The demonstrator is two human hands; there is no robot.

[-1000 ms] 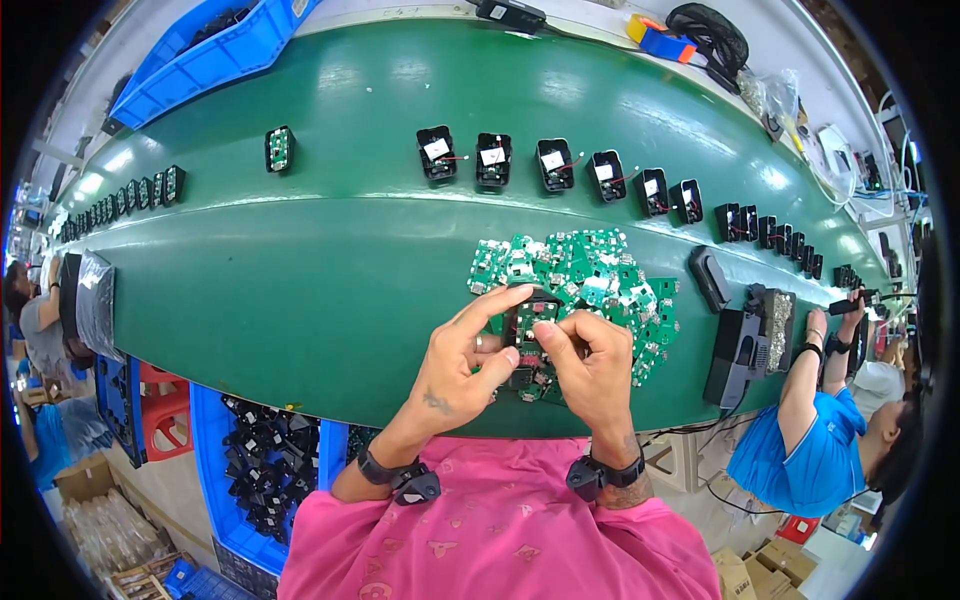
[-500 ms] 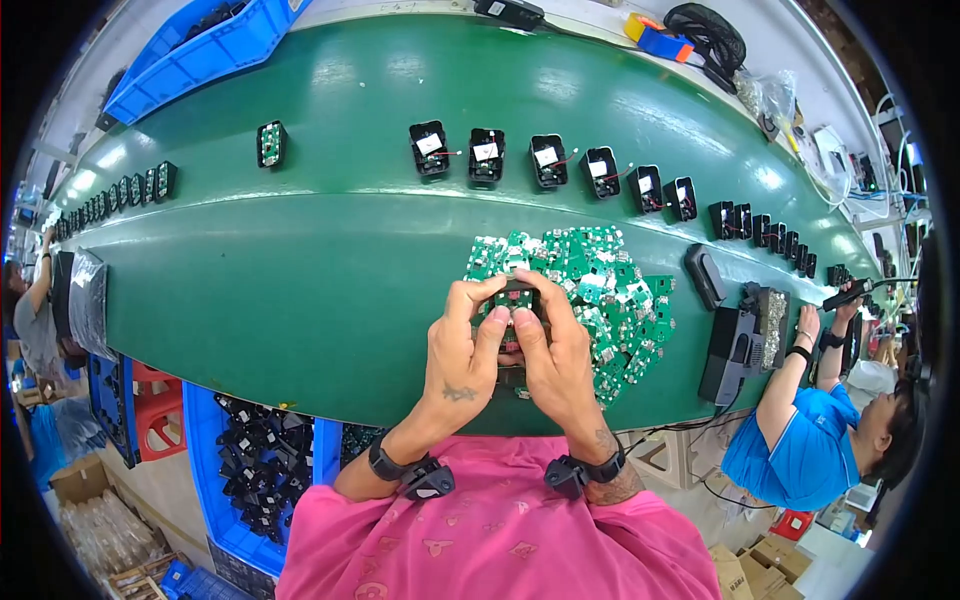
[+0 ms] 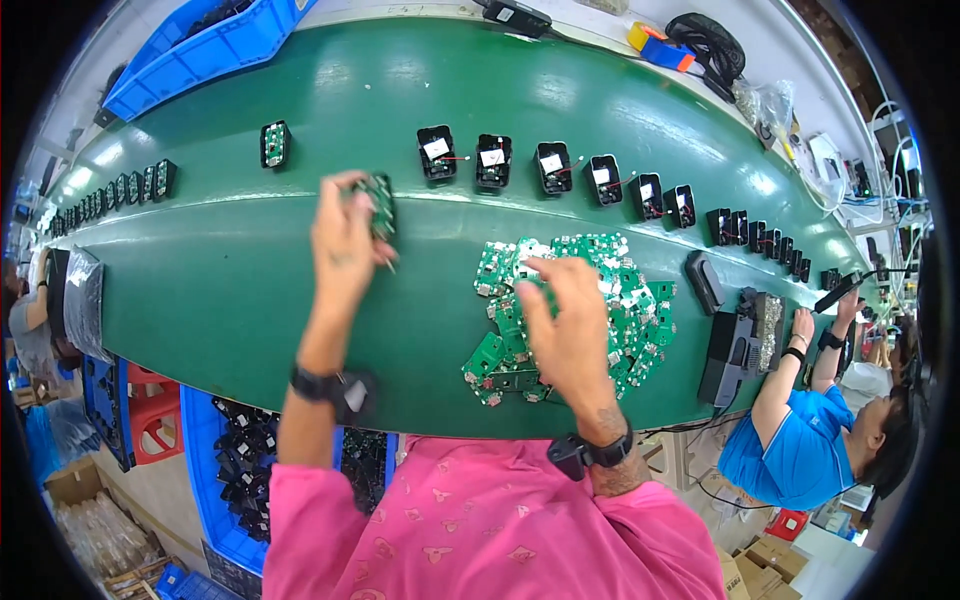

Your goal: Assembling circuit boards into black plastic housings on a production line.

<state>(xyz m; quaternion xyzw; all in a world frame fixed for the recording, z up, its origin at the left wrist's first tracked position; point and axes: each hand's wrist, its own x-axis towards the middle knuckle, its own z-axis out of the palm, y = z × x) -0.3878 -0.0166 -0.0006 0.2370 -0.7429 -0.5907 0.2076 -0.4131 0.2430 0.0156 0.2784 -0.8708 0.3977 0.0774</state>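
My left hand (image 3: 342, 232) is out ahead on the left, closed round a black plastic housing (image 3: 389, 210) with a green circuit board in it. The housing is tilted and a little blurred, raised over the green table (image 3: 250, 300). My right hand (image 3: 570, 325) hovers at a pile of loose green circuit boards (image 3: 635, 300). Its thumb and forefinger are apart, and I see nothing between them. Further ahead stands a single housing with a board (image 3: 274, 144). To its right runs a row of open black housings (image 3: 553, 168) with white labels and thin wires inside.
A line of board-filled housings (image 3: 135, 188) recedes at the left. A blue crate (image 3: 190, 60) stands at the far left, another bin (image 3: 205, 480) of black parts below the table edge. At right are a black device (image 3: 732, 352) and a co-worker in a blue shirt (image 3: 790, 450).
My hands have parted. The left has carried the housing forward and left from above the pile; the right has let go of it and stayed at the boards.
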